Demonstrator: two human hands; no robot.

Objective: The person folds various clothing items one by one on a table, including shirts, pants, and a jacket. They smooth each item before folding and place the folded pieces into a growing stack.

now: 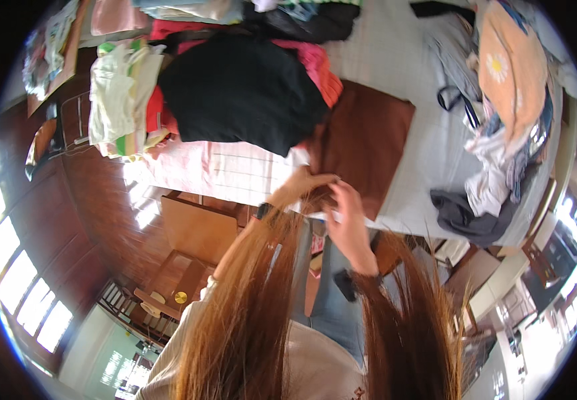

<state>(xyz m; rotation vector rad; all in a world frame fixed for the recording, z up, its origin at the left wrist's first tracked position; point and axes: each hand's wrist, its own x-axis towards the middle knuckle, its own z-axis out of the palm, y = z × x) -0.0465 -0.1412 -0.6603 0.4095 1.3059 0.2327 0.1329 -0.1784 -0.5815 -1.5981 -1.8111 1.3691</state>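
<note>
My left hand [301, 186] is at the near edge of a folded dark brown cloth [368, 142], its fingertips against the cloth. Close beside it, my right hand [347, 215] has bent fingers, and the fingertips of both hands come together. Strands of long hair and motion blur hide whether either hand pinches the fabric. The brown cloth lies on a light table cover [408, 190]. A black garment [243, 95] is heaped just beyond and to the left, overlapping the brown cloth's corner.
Folded white and green clothes [121, 100] stand left of the black heap. A pink-orange garment [318, 70] shows behind it. On the right are a peach garment with a daisy [511, 70] and a dark grey garment [468, 215]. A wooden chair [198, 225] stands below the table's left side.
</note>
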